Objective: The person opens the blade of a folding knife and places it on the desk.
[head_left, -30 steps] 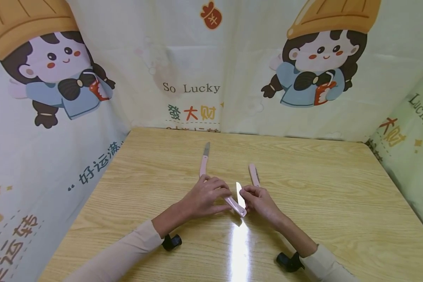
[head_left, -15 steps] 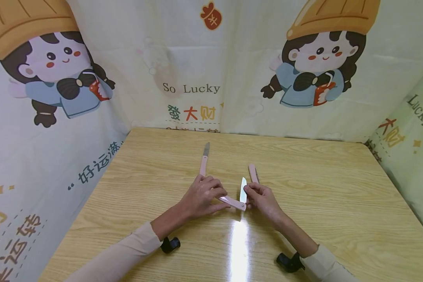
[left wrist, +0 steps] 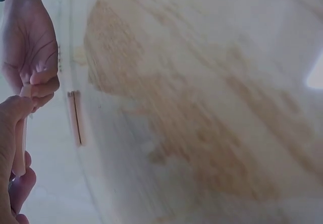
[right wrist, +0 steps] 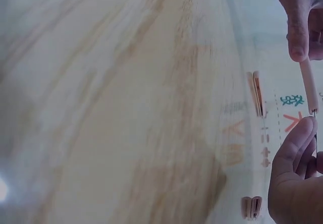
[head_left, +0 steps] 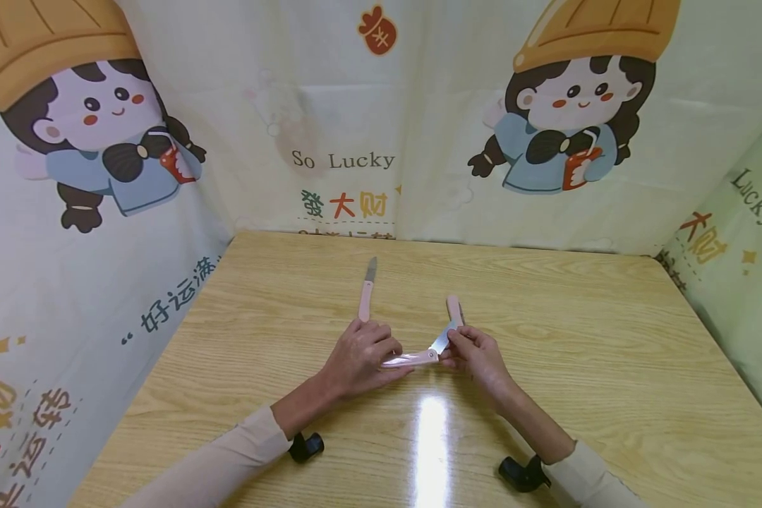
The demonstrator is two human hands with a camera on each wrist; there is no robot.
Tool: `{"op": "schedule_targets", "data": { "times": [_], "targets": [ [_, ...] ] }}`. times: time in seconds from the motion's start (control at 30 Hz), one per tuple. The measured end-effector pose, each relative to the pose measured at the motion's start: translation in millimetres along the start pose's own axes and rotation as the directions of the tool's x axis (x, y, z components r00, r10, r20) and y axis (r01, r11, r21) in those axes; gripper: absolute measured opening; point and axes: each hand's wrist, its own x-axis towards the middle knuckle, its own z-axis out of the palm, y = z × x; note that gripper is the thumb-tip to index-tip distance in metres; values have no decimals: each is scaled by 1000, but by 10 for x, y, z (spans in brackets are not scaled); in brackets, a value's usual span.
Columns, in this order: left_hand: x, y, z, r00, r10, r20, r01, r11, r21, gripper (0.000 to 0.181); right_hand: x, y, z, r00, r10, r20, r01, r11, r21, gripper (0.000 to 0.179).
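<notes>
A folding knife with a pink handle is held between both hands above the table. My left hand grips the handle, thumb along its near side. With thumb and fingers, my right hand pinches the silver blade, which stands at a wide angle to the handle. The right wrist view shows the handle edge-on between the hands. Beyond my left hand lies a second pink folding knife, its blade out and pointing away. A third, folded knife lies just beyond my right hand.
The wooden table reaches back to a printed cloth that hangs behind it and along both sides. Light glares off the tabletop in front of the hands. Black wrist cameras sit under both forearms.
The blade has swung out to the right, widening its angle to the handle, as my right hand moved slightly right. The handle has turned from slanting to nearly level. The other two knives stay put.
</notes>
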Motion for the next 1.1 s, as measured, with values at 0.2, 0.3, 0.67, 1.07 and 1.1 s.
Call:
{"op": "schedule_targets", "data": {
  "times": [0.2, 0.3, 0.67, 1.07, 1.1],
  "targets": [
    [-8, 34, 51, 1000, -28, -11, 28, 1000, 2, 25, 1, -24, -10, 1000, 18, -16, -17, 998, 61, 18],
    [-12, 69, 69, 998, -60, 5, 59, 998, 10, 24, 4, -33, -8, 1000, 17, -20, -15, 995, 97, 15],
    [19, 110, 11, 988, -109, 107, 94, 986, 135, 24, -2, -41, -31, 1000, 21, -20, -18, 987, 161, 14],
    [127, 21, 31, 974, -196, 117, 184, 977, 104, 9, -16, -83, 2, 993, -111, 37, 103, 979, 175, 37],
    [143, 16, 41, 971, -209, 114, 200, 976, 91, 10, -15, -79, 3, 993, -110, 37, 102, 981, 167, 36]
  ]
}}
